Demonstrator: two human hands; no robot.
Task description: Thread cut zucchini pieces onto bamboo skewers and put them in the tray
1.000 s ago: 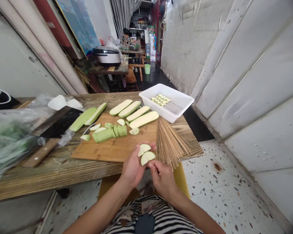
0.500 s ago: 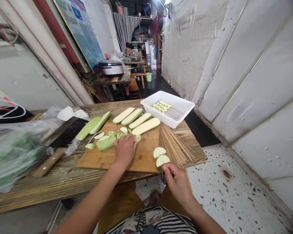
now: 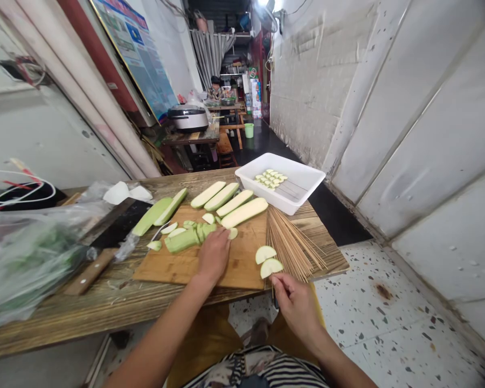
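Note:
My left hand (image 3: 213,257) is over the wooden cutting board (image 3: 242,264), its fingers closed together at the edge of a pale zucchini slice (image 3: 233,233). Beside it lies a partly sliced piece of green zucchini (image 3: 181,241), with several loose slices around. In my right hand (image 3: 294,302), thumb and fingers pinch a bamboo skewer, mostly hidden, just off the board's near right corner. Two half-round zucchini slices (image 3: 271,268) are threaded on it, one above the other. Several long zucchini halves (image 3: 244,212) lie at the board's far edge.
A bundle of bamboo skewers (image 3: 291,245) lies right of the board. Behind it stands a white plastic tray (image 3: 307,186) holding threaded slices. A cleaver with a wooden handle (image 3: 91,272) and a plastic bag of greens (image 3: 32,264) are at left. Another person (image 3: 215,89) sits far back.
My left hand has shifted right, off the cut slices, uncovering them, and its fingers have closed in at the loose slice. The right hand keeps its skewer almost still. The view has tilted slightly.

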